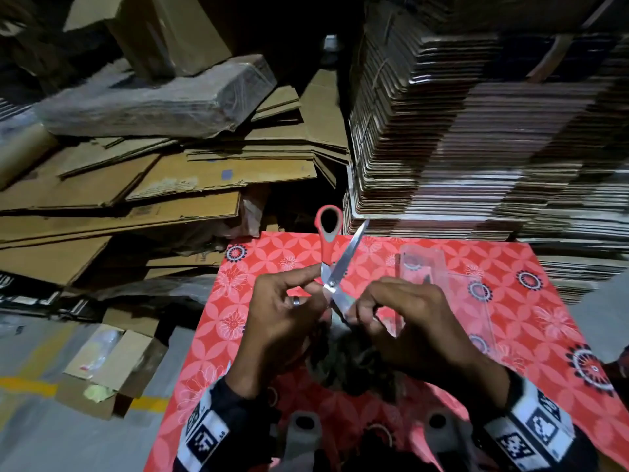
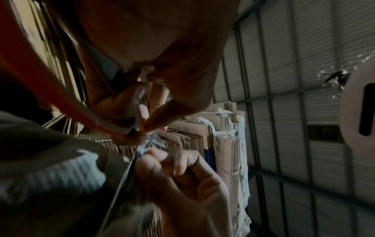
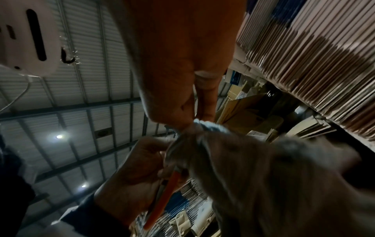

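Over the desk (image 1: 544,318), the scissors (image 1: 332,267) stand between the left hand (image 1: 282,321) and right hand (image 1: 418,328), with a cloth (image 1: 354,362) beneath. A plastic package (image 1: 425,267) lies to their right, stacked cartons (image 1: 476,148) behind, and loose cardboard (image 1: 136,185) to the left.

No word or number can be read with certainty. The plainest signs are black-and-white square code markers printed on the white band (image 1: 204,434) behind the left hand (image 1: 282,321) and on the matching band (image 1: 531,427) behind the right hand (image 1: 418,328). A flattened cardboard sheet (image 1: 146,210) carries a faint printed label, too blurred to make out. In the right wrist view, the lettering on a brown carton (image 3: 228,100) is also illegible.
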Available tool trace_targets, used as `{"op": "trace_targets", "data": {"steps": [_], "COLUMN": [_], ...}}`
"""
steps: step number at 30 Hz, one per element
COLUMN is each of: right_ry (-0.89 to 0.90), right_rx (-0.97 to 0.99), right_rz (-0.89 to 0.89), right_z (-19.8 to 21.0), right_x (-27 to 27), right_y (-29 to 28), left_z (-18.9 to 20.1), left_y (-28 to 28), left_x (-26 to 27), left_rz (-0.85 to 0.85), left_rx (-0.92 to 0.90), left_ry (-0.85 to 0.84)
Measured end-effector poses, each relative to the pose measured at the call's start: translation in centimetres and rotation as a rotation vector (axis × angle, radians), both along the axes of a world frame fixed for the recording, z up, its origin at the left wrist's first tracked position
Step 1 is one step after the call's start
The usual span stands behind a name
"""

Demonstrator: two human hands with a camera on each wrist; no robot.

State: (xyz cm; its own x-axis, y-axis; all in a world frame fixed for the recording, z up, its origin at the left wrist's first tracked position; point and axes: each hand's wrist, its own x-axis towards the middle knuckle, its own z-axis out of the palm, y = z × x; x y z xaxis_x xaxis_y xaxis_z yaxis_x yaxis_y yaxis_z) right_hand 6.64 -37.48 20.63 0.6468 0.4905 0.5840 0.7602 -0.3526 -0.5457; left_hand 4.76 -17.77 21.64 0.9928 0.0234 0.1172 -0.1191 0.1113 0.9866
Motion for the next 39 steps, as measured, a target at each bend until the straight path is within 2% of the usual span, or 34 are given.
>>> {"op": "trace_targets", "data": {"steps": [4, 6, 8, 10, 12, 15, 18, 21, 24, 28, 31, 36, 39], "right_ry": [0.124, 0.217, 0.309, 0.277, 0.207, 0.108, -0.028, 0.005, 0.084, 0.088, 0.135, 0.136, 0.125], "right_rx": [-0.228, -0.182, 0.004, 0.215, 0.318, 0.257, 0.135, 0.221, 0.308, 0.253, 0.205, 0.375, 0.390], "right_rz": [0.140, 0.109, 0.035, -0.119, -0.253, -0.212, -0.190, -0.302, -0.386, -0.288, -0.247, -0.351, -0.386], "right_z": [0.3, 1.2, 2.4, 3.1, 3.2, 2.7, 1.7, 2.2, 2.9, 1.8, 1.2, 2.3, 2.2], "right_x": [0.4, 0.7, 0.7, 1.1, 1.8, 2.3, 1.7, 2.7, 4.3, 1.8, 0.5, 4.3, 4.4], "right_y": [-1.3, -1.7, -1.7, -1.2, -0.6, 0.7, 2.1, 1.5, 0.5, 2.3, 3.1, 0.3, 0.3], "left_z": [-0.1, -0.4, -0.6, -0.8, -0.7, -0.4, -1.1, -1.9, -2.1, -2.3, -2.5, -2.8, -3.0], "left_y": [0.0, 0.0, 0.1, 0.2, 0.2, -0.2, 0.1, 0.3, 0.2, 0.1, 0.1, -0.1, 0.1], "left_x": [0.0, 0.0, 0.1, 0.1, 0.0, -0.2, 0.2, 0.2, 0.0, 0.1, 0.2, 0.1, 0.0], "left_rz": [0.002, 0.013, 0.016, -0.004, -0.027, -0.060, 0.026, 0.062, 0.079, 0.075, 0.083, 0.079, 0.080], "left_rx": [-0.014, 0.026, 0.050, 0.049, 0.061, 0.110, 0.241, 0.347, 0.302, 0.257, 0.304, 0.331, 0.330], "left_ry": [0.001, 0.021, 0.034, 0.030, 0.007, -0.031, -0.077, -0.076, -0.031, -0.042, -0.058, -0.087, -0.098]}}
